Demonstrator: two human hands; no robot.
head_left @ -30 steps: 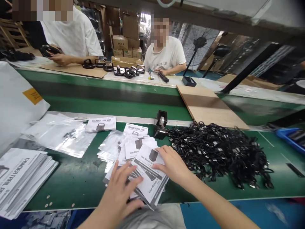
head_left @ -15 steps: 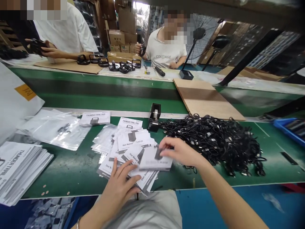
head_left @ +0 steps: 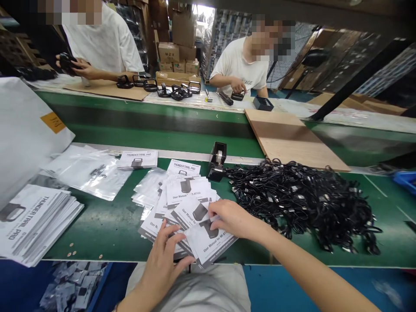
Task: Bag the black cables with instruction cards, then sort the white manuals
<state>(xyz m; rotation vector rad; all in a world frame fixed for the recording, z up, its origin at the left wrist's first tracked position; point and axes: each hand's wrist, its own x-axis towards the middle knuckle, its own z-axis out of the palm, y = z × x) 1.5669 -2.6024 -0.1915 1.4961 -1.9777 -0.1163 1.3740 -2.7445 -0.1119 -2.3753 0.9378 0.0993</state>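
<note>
A fanned spread of white user manuals (head_left: 182,203) lies on the green table (head_left: 104,225) in front of me. My left hand (head_left: 164,255) rests on the near edge of the spread, fingers curled onto the sheets. My right hand (head_left: 232,221) pinches the top edge of the nearest manual (head_left: 211,245), fingers closed on it. A large heap of black cables (head_left: 302,201) sits just right of my right hand.
A black tape dispenser (head_left: 217,161) stands behind the manuals. Clear plastic bags (head_left: 87,171) and a stack of leaflets (head_left: 32,223) lie to the left. A wooden board (head_left: 289,138) bridges the conveyor. Two people work across the belt with black handled parts (head_left: 169,90).
My right hand lifted one manual off the spread, then brought it back down onto the near right of the fan. My left hand slid slightly along the near edge.
</note>
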